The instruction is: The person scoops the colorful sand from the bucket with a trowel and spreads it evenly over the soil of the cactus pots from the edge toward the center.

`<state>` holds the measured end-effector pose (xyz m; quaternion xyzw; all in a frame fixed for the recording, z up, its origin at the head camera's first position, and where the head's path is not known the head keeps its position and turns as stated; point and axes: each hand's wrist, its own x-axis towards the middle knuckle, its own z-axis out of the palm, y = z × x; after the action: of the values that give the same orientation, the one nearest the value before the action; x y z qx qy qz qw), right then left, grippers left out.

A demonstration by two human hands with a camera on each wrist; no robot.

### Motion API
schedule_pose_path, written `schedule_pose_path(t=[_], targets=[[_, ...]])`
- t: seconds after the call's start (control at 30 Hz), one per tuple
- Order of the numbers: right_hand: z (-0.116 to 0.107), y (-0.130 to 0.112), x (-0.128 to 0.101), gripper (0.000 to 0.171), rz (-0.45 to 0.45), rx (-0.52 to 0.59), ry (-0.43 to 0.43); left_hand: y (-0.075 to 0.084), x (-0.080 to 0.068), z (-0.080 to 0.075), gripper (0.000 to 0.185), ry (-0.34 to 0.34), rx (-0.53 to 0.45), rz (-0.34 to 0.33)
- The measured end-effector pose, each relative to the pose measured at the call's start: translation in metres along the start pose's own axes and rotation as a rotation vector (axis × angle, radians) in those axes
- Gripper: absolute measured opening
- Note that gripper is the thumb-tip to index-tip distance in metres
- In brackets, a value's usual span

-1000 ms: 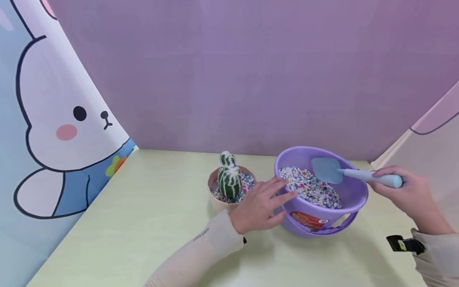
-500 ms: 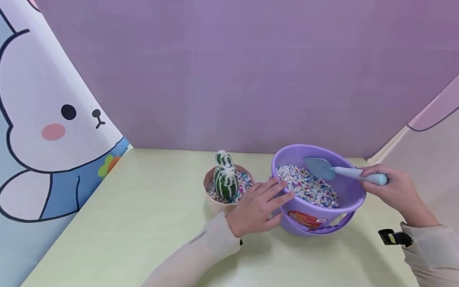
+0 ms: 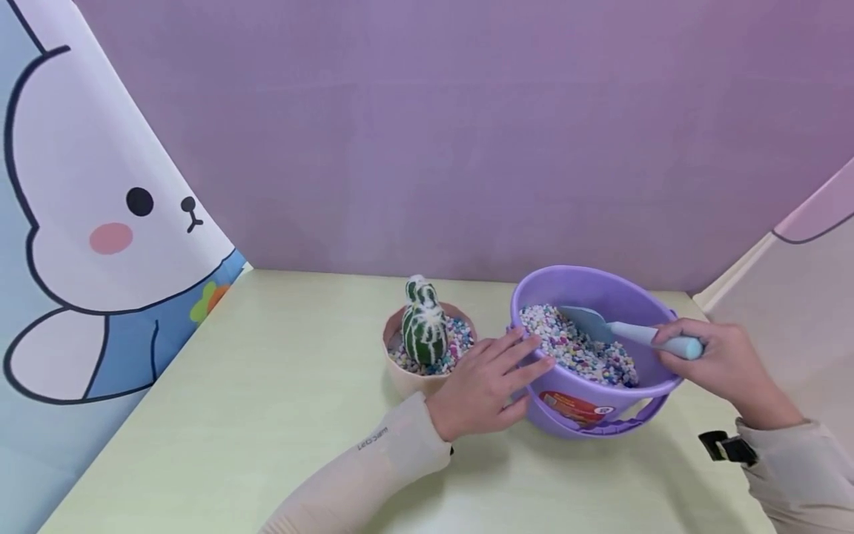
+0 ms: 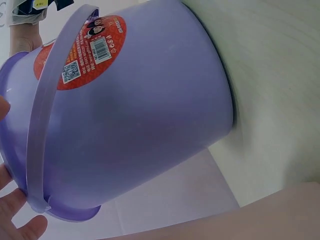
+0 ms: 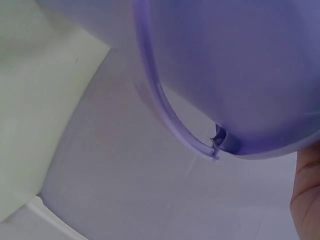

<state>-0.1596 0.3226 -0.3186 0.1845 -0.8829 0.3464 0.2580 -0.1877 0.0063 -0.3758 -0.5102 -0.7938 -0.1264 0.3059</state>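
Gripping, with right hand (image 3: 727, 367) over the far-right rim, a pale-blue trowel with a rounded handle (image 3: 634, 334). Fingers curled round that handle, near its end. Located inside the wide-mouthed purple plastic bucket (image 3: 594, 288), blade-down, partly sunk in a heap of small multicoloured granules (image 3: 579, 350). Heaped mostly toward the left side, with bare purple wall on the right.

Touching the bucket's left rim with left hand (image 3: 483, 384): fingers spread, fairly straight, laid over the edge. Also seen close up in the left wrist view (thumb and fingertips only, at the picture's edge).

On the bucket front: a red oval label (image 3: 575, 407), plus a purple carrying handle (image 3: 617, 428) folded down below it. Barcode and square code readable as such in the left wrist view.

Just left of the bucket, partly behind left hand: a pale peach round pot (image 3: 405, 380), with a dark-green, white-striped cactus (image 3: 425, 337) upright among more coloured granules. All on a pale yellow-green surface (image 3: 300, 371).

Behind: a plain mauve backdrop (image 3: 467, 148). At far left, a panel printed with a white cartoon rabbit (image 3: 73, 170). Around both wrists, beige sleeves (image 3: 376, 463); at the right cuff, a black strap (image 3: 737, 449).
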Motion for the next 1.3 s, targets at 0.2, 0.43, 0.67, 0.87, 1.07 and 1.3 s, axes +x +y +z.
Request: schedule_pose_path(t=[0.2, 0.43, 0.67, 0.87, 1.07, 1.3], targets=[[-0.003, -0.006, -0.003, 0.039, 0.151, 0.012, -0.006, 0.001, 0.000, 0.003, 0.055, 0.030, 0.074, 0.015], [-0.006, -0.014, -0.010, 0.035, 0.254, 0.118, -0.028, 0.001, -0.002, 0.010, 0.058, 0.108, 0.137, 0.028], [-0.010, -0.018, -0.015, 0.025, 0.386, 0.249, 0.015, -0.001, -0.003, 0.015, 0.053, 0.150, 0.130, 0.031], [-0.010, -0.018, -0.016, 0.022, 0.465, 0.466, 0.077, 0.000, -0.001, 0.016, 0.052, 0.175, 0.131, 0.039], [-0.007, -0.018, -0.015, 0.024, 0.478, 0.784, 0.150, 0.001, 0.000, 0.017, 0.052, 0.170, 0.143, 0.034], [-0.001, -0.019, -0.004, 0.021, 0.545, 0.939, 0.179, 0.001, 0.001, 0.017, 0.051, 0.183, 0.147, 0.026]])
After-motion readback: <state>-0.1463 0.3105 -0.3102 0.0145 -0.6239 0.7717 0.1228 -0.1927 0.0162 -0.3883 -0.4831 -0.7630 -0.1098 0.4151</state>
